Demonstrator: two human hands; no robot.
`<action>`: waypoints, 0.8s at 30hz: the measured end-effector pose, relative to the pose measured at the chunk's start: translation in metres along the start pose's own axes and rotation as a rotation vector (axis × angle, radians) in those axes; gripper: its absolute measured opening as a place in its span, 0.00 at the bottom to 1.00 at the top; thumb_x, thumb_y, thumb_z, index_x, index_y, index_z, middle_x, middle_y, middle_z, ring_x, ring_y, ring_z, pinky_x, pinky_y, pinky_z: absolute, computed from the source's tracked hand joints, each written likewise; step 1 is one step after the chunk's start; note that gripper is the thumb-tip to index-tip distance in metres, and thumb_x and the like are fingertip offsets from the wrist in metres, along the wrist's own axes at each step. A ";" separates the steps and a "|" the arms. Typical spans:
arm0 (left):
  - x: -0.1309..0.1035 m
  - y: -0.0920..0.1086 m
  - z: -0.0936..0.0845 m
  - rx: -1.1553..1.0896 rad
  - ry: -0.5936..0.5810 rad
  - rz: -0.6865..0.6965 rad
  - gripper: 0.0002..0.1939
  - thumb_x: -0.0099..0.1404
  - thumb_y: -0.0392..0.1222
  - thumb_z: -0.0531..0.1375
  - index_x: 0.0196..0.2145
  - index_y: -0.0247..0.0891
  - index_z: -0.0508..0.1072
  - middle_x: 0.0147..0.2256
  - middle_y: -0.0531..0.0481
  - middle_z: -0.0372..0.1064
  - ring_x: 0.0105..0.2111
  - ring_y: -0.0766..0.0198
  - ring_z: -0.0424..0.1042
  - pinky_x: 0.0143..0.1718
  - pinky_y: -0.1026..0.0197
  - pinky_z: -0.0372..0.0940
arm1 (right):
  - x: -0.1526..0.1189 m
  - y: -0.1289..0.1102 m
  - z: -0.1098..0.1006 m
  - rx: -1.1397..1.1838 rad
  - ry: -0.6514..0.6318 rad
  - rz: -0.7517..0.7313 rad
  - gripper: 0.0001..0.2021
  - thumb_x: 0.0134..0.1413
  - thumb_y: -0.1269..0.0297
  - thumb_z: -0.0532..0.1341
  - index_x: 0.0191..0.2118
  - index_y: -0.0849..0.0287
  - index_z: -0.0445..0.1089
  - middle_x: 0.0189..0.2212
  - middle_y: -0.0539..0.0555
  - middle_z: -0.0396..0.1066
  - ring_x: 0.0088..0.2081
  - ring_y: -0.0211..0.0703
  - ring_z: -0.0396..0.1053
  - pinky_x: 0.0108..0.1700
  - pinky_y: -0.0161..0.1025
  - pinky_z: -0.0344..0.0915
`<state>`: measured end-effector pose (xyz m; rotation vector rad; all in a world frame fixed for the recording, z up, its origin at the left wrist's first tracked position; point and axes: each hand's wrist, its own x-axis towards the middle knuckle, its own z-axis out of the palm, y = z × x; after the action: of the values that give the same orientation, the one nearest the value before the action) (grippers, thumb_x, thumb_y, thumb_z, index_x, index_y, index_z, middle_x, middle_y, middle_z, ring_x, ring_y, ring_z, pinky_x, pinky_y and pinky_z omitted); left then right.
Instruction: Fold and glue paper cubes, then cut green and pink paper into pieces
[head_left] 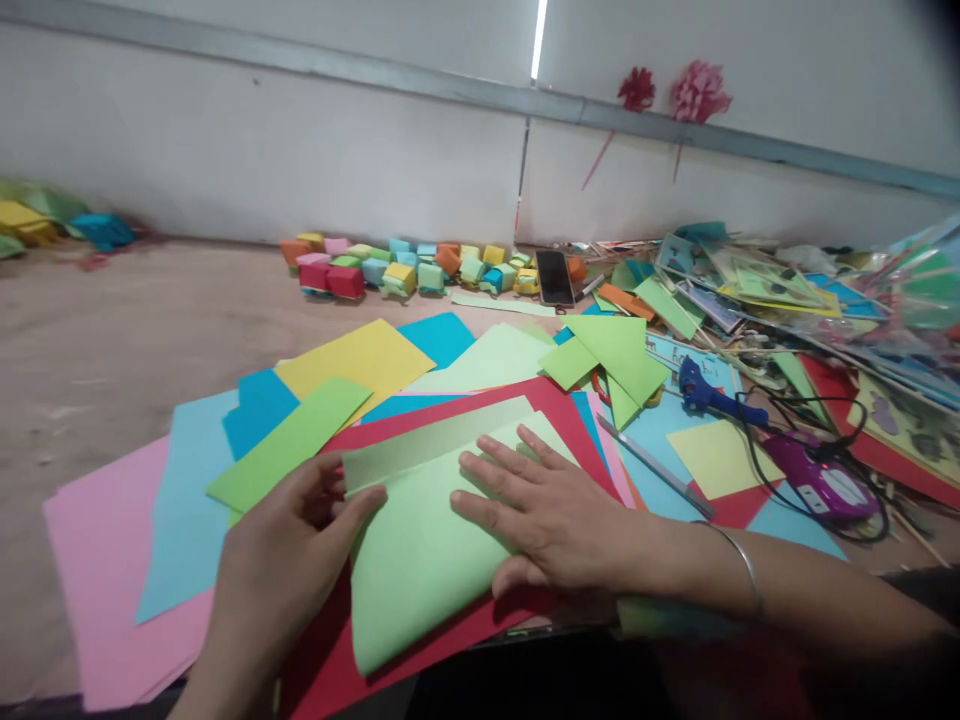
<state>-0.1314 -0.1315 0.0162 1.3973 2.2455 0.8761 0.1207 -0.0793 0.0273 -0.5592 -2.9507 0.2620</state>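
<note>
A light green paper sheet [420, 560], folded over with a rounded, uncreased lower edge, lies on a red sheet [322, 660] at the near edge of the table. My left hand [292, 560] pinches its left edge, the thumb on top and the fingers curled at the upper left corner. Flat on the folded sheet rests my right hand [547, 510], its fingers spread and pointing up and left. A narrow strip of the lower layer shows beyond the upper layer.
Coloured sheets [112, 540] spread left and behind. A metal ruler [652, 465], blue glue gun [720, 400], purple device [825, 480] with black cable and paper scraps lie right. Small paper blocks [401, 278] and a phone [555, 278] stand near the wall.
</note>
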 end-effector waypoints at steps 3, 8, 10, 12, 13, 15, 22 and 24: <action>0.005 0.000 0.001 0.007 -0.024 -0.019 0.27 0.51 0.59 0.58 0.44 0.41 0.72 0.27 0.52 0.73 0.27 0.56 0.74 0.29 0.57 0.66 | 0.001 0.008 0.016 0.074 -0.126 0.043 0.37 0.62 0.40 0.55 0.69 0.58 0.54 0.70 0.64 0.48 0.71 0.60 0.42 0.69 0.64 0.37; 0.006 0.002 0.000 0.032 -0.062 -0.012 0.35 0.54 0.59 0.56 0.55 0.39 0.68 0.26 0.53 0.72 0.25 0.58 0.72 0.29 0.57 0.63 | -0.001 0.007 0.025 0.130 -0.160 0.089 0.40 0.61 0.39 0.55 0.70 0.59 0.51 0.70 0.66 0.44 0.71 0.64 0.38 0.69 0.67 0.36; 0.006 0.000 0.001 0.042 -0.069 -0.002 0.33 0.55 0.59 0.55 0.55 0.40 0.69 0.26 0.53 0.72 0.26 0.58 0.72 0.30 0.57 0.62 | -0.001 0.004 0.024 0.134 -0.168 0.100 0.40 0.61 0.39 0.55 0.70 0.60 0.51 0.70 0.67 0.44 0.71 0.65 0.37 0.68 0.68 0.36; 0.005 -0.003 0.002 0.040 -0.062 0.005 0.30 0.57 0.58 0.54 0.53 0.42 0.70 0.26 0.53 0.72 0.26 0.58 0.71 0.30 0.57 0.62 | -0.001 0.002 0.022 0.129 -0.192 0.115 0.39 0.62 0.39 0.53 0.70 0.60 0.51 0.70 0.67 0.43 0.71 0.65 0.37 0.68 0.69 0.36; 0.005 -0.004 0.003 0.038 -0.052 0.006 0.29 0.57 0.58 0.54 0.52 0.42 0.71 0.26 0.54 0.71 0.26 0.58 0.71 0.30 0.57 0.62 | -0.001 0.001 0.022 0.124 -0.204 0.122 0.39 0.62 0.39 0.53 0.70 0.60 0.51 0.71 0.67 0.43 0.72 0.65 0.36 0.68 0.69 0.36; 0.005 -0.005 0.005 0.042 -0.023 0.008 0.27 0.57 0.57 0.54 0.50 0.43 0.72 0.26 0.54 0.71 0.25 0.59 0.70 0.30 0.57 0.62 | -0.002 0.000 0.021 0.111 -0.220 0.128 0.41 0.62 0.37 0.51 0.70 0.60 0.50 0.71 0.67 0.41 0.72 0.64 0.35 0.68 0.68 0.35; 0.003 -0.005 0.007 0.085 0.048 0.016 0.25 0.57 0.53 0.56 0.50 0.41 0.74 0.30 0.51 0.76 0.31 0.56 0.75 0.35 0.57 0.66 | -0.002 0.002 0.025 0.104 -0.214 0.118 0.41 0.62 0.36 0.49 0.70 0.60 0.49 0.71 0.66 0.40 0.72 0.62 0.33 0.69 0.68 0.35; 0.003 -0.005 0.007 0.080 0.056 0.020 0.24 0.57 0.53 0.57 0.49 0.42 0.74 0.31 0.51 0.76 0.32 0.56 0.76 0.35 0.57 0.66 | -0.001 0.003 0.024 0.118 -0.217 0.121 0.41 0.62 0.36 0.48 0.70 0.60 0.50 0.71 0.65 0.40 0.72 0.62 0.33 0.69 0.68 0.35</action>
<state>-0.1326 -0.1283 0.0079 1.4499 2.3350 0.8506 0.1194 -0.0807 0.0033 -0.7370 -3.0839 0.5381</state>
